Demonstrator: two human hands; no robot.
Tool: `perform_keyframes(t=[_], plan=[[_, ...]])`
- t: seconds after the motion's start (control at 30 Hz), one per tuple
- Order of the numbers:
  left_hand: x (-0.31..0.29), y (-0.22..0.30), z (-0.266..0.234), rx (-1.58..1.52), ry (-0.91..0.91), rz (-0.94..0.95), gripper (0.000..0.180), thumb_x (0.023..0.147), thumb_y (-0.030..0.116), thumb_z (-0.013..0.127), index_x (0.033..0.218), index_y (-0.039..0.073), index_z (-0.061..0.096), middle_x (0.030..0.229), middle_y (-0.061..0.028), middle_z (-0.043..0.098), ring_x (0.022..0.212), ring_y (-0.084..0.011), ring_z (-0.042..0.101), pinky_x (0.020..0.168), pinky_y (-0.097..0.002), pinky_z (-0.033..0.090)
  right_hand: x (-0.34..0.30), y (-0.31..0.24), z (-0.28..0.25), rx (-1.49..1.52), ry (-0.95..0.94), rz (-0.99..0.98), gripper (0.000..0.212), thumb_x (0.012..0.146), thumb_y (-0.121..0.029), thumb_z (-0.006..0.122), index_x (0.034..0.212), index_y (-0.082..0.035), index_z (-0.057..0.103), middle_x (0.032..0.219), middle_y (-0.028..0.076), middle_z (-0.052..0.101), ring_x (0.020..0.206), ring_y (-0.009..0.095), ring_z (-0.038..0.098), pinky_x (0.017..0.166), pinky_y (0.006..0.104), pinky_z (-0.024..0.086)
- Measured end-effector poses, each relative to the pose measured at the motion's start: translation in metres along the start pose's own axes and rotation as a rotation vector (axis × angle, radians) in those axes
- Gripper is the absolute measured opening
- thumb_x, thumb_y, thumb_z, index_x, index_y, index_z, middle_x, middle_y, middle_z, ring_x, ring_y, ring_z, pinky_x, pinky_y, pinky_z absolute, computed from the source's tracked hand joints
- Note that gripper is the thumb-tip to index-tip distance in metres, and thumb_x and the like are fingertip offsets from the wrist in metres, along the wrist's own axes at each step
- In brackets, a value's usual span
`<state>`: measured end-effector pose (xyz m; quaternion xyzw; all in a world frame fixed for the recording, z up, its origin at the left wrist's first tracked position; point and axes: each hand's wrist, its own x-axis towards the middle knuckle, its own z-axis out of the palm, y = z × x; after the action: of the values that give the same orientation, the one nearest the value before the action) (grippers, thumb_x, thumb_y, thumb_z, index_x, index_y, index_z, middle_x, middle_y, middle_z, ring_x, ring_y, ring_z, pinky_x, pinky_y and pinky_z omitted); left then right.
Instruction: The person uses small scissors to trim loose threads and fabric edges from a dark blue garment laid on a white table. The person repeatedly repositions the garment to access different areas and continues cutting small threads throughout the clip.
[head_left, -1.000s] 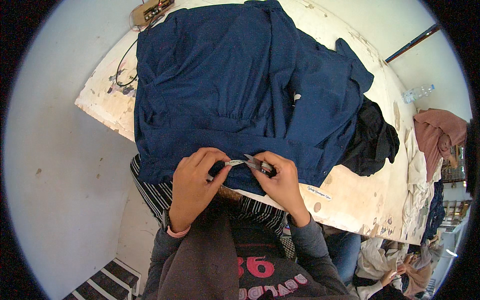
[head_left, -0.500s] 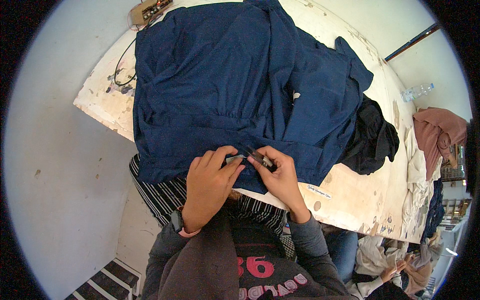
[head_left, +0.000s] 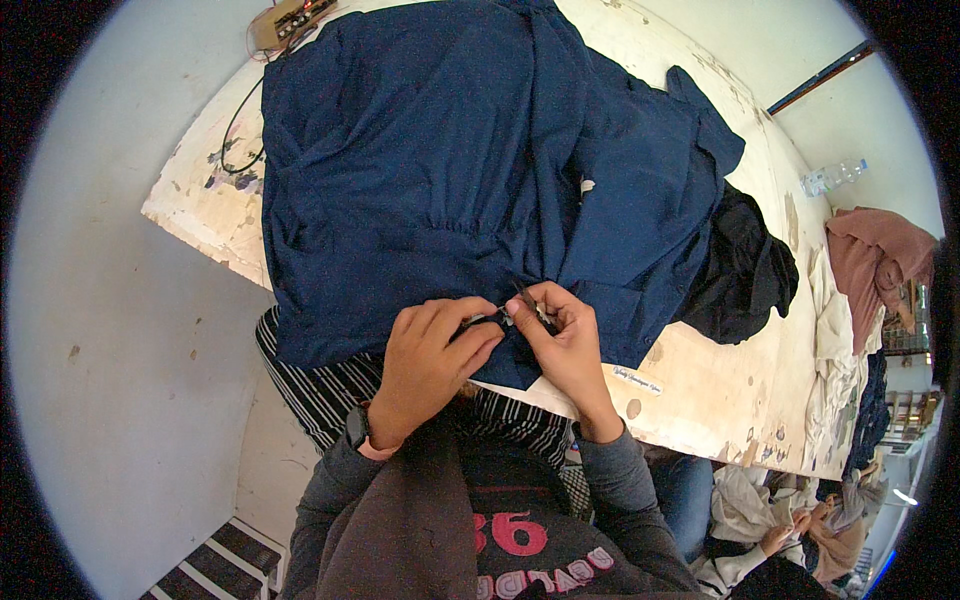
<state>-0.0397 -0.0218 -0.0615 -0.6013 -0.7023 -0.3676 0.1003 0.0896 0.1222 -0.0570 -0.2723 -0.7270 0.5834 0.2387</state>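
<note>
A dark navy garment (head_left: 400, 170) lies spread over the pale table, with gathers near its middle and its front edge hanging toward my lap. My left hand (head_left: 430, 355) pinches that front edge between thumb and fingers. Close beside it, my right hand (head_left: 565, 350) is closed around small dark thread snips (head_left: 543, 316), tips pointing away from me. A tiny whitish bit (head_left: 507, 314), perhaps a tag or thread, shows between the two hands; its kind is too small to tell. My fingers hide part of the snips and of the cloth.
Black cloth (head_left: 745, 265) lies at the garment's right on the worn table (head_left: 720, 400). A small control box (head_left: 285, 25) with a cable sits far left. A plastic bottle (head_left: 835, 178) and draped fabrics (head_left: 880, 255) are at right. Another person's hands (head_left: 785, 533) hold cloth at lower right.
My right hand with the snips has turned a little, and its fingertips sit closer to the whitish bit. The garment's front edge has shifted slightly in my left hand.
</note>
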Motion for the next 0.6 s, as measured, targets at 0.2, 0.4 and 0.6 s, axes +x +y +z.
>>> perform_keyframes(t=[0.2, 0.4, 0.6], plan=[[0.003, -0.003, 0.006, 0.018, 0.048, 0.078, 0.021, 0.085, 0.017, 0.077, 0.105, 0.013, 0.07, 0.111, 0.0038, 0.071, 0.101, -0.0171, 0.065, 0.085, -0.0357, 0.046, -0.001, -0.007, -0.002, -0.065, 0.0, 0.016, 0.014, 0.094, -0.014, 0.075, 0.095, -0.001, 0.068, 0.075, 0.001, 0.065, 0.067, 0.006, 0.054, 0.061, 0.0259, 0.043], [0.01, -0.003, 0.005, -0.059, 0.026, -0.025, 0.018, 0.087, 0.014, 0.075, 0.103, 0.011, 0.069, 0.099, 0.0033, 0.072, 0.092, -0.0172, 0.066, 0.081, -0.0342, 0.046, -0.016, -0.05, -0.023, -0.561, 0.091, -0.153, 0.028, 0.086, -0.027, 0.08, 0.1, -0.006, 0.067, 0.076, 0.011, 0.068, 0.068, 0.029, 0.07, 0.06, 0.0378, 0.052], [0.013, -0.001, 0.003, -0.059, 0.022, -0.031, 0.014, 0.089, 0.015, 0.075, 0.102, 0.011, 0.07, 0.096, 0.003, 0.072, 0.091, -0.0174, 0.065, 0.079, -0.0347, 0.045, -0.022, -0.07, -0.029, -0.976, -0.038, -0.394, 0.022, 0.088, -0.027, 0.077, 0.094, -0.01, 0.063, 0.079, 0.006, 0.066, 0.064, 0.028, 0.066, 0.058, 0.0397, 0.048]])
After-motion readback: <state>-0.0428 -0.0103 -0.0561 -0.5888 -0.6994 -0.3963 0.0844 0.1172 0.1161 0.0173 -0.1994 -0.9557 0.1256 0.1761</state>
